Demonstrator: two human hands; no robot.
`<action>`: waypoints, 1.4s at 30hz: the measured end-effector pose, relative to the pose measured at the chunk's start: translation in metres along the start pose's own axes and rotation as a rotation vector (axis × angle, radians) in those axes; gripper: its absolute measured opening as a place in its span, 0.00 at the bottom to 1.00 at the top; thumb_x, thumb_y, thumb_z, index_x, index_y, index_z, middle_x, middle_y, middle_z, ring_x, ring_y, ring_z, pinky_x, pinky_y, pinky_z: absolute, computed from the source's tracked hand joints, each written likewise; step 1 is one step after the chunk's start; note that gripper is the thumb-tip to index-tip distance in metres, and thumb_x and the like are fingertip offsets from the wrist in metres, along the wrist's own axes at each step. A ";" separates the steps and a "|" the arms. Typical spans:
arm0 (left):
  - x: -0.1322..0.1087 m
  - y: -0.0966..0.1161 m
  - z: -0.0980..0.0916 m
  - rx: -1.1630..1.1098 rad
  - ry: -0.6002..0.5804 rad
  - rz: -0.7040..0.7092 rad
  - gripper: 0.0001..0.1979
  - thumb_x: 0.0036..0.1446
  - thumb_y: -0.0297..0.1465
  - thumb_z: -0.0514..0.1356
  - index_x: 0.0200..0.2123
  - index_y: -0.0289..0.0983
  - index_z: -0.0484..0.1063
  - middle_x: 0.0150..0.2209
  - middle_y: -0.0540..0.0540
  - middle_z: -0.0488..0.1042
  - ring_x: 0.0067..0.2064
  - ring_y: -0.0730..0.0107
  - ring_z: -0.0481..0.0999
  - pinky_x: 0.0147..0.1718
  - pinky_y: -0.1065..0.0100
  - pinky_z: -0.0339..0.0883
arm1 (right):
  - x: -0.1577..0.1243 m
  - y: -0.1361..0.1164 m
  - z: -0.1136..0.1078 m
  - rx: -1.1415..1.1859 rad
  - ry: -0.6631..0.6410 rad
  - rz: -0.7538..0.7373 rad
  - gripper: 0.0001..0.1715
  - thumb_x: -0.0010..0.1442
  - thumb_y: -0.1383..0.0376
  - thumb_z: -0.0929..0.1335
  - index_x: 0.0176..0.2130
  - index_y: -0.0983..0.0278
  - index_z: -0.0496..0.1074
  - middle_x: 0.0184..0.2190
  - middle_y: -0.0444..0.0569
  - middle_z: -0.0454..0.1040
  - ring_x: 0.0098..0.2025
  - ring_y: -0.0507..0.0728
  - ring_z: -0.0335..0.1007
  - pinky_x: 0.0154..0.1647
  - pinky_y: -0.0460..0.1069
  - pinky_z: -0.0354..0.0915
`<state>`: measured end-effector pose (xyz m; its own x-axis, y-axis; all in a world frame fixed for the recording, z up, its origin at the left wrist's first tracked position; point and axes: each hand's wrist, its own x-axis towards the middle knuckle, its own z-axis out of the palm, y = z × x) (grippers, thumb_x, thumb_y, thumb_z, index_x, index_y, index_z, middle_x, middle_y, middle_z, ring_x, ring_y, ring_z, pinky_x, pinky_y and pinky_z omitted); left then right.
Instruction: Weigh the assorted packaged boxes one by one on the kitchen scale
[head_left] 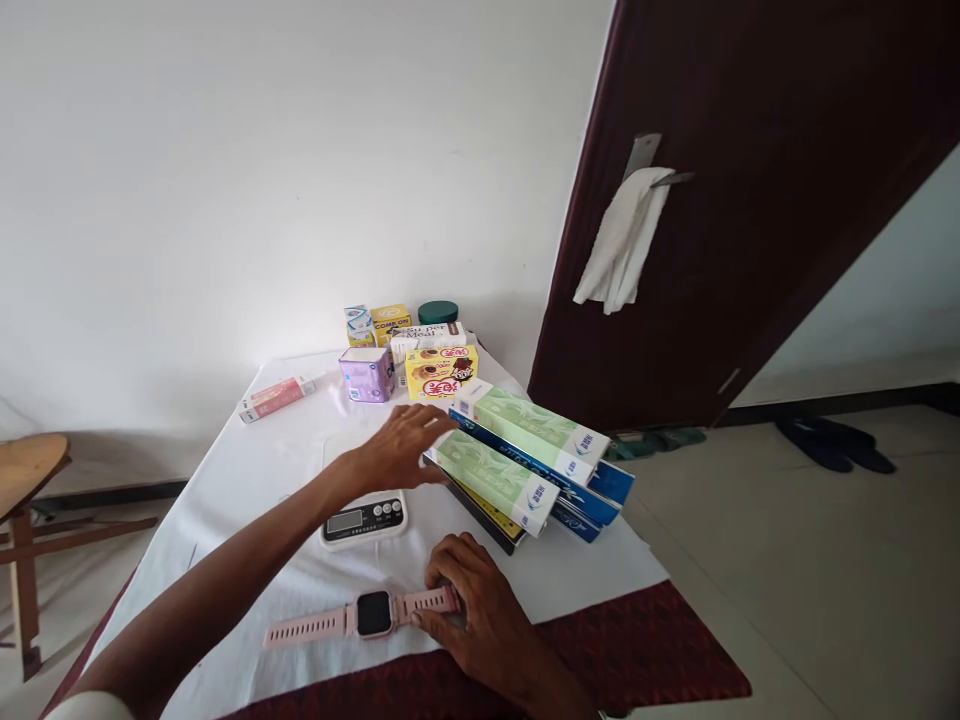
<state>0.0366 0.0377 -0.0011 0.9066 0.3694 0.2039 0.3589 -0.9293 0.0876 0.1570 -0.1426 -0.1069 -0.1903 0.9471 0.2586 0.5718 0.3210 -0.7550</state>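
My left hand [405, 445] reaches across a white digital kitchen scale [390, 533], palm down with its fingers spread. Its fingertips are close to the left end of a stack of long boxes; whether they touch is unclear. Two light green boxes [491, 480] lie on that stack, with blue boxes [611, 485] between and beside them. At the table's near side, my right hand [484, 615] has its thumb and fingers closed around the right strap end of a pink smartwatch [373, 613]. The watch lies stretched out on the cloth, its dark face up.
Behind the scale stand a purple pack [366, 375], a yellow snack box [441, 372], several other boxes and a green-lidded jar [438, 312]. A pink-white box [279, 398] lies at the left. A wooden stool [30, 470] and a dark door [712, 250] flank the table.
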 end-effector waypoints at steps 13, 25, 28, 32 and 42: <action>0.027 0.005 0.012 0.013 -0.158 0.009 0.28 0.55 0.28 0.68 0.58 0.42 0.66 0.54 0.38 0.69 0.54 0.49 0.69 0.51 0.50 0.65 | 0.000 -0.001 -0.004 0.038 -0.015 0.018 0.13 0.55 0.72 0.73 0.33 0.61 0.64 0.37 0.46 0.69 0.43 0.58 0.63 0.44 0.54 0.59; -0.061 -0.014 -0.083 -0.020 0.179 -0.196 0.24 0.61 0.36 0.66 0.59 0.43 0.66 0.55 0.41 0.69 0.55 0.53 0.69 0.55 0.51 0.67 | 0.000 0.000 -0.004 0.017 -0.040 0.030 0.12 0.57 0.71 0.73 0.34 0.61 0.65 0.38 0.46 0.70 0.44 0.59 0.65 0.44 0.54 0.61; -0.095 -0.031 -0.093 0.022 0.162 -0.340 0.23 0.61 0.39 0.65 0.57 0.42 0.67 0.53 0.42 0.70 0.54 0.53 0.70 0.53 0.51 0.68 | 0.001 0.003 -0.002 -0.007 -0.046 0.020 0.11 0.58 0.71 0.72 0.34 0.61 0.65 0.38 0.46 0.70 0.43 0.59 0.65 0.44 0.54 0.61; -0.129 -0.045 -0.071 0.011 0.040 -0.453 0.21 0.60 0.42 0.64 0.53 0.42 0.69 0.50 0.43 0.72 0.51 0.53 0.73 0.52 0.51 0.68 | 0.000 0.006 0.001 -0.028 -0.042 -0.007 0.11 0.59 0.70 0.72 0.35 0.60 0.65 0.38 0.46 0.70 0.43 0.59 0.65 0.44 0.54 0.63; -0.140 -0.050 -0.029 0.057 -0.103 -0.562 0.21 0.58 0.39 0.65 0.53 0.42 0.71 0.50 0.42 0.72 0.52 0.51 0.73 0.51 0.51 0.64 | 0.003 0.004 0.001 -0.067 -0.038 -0.012 0.15 0.56 0.73 0.73 0.33 0.60 0.64 0.37 0.45 0.71 0.41 0.58 0.65 0.43 0.53 0.64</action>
<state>-0.1147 0.0322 -0.0060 0.5887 0.8071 0.0451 0.8009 -0.5899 0.1023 0.1582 -0.1387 -0.1097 -0.2268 0.9431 0.2430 0.6214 0.3323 -0.7096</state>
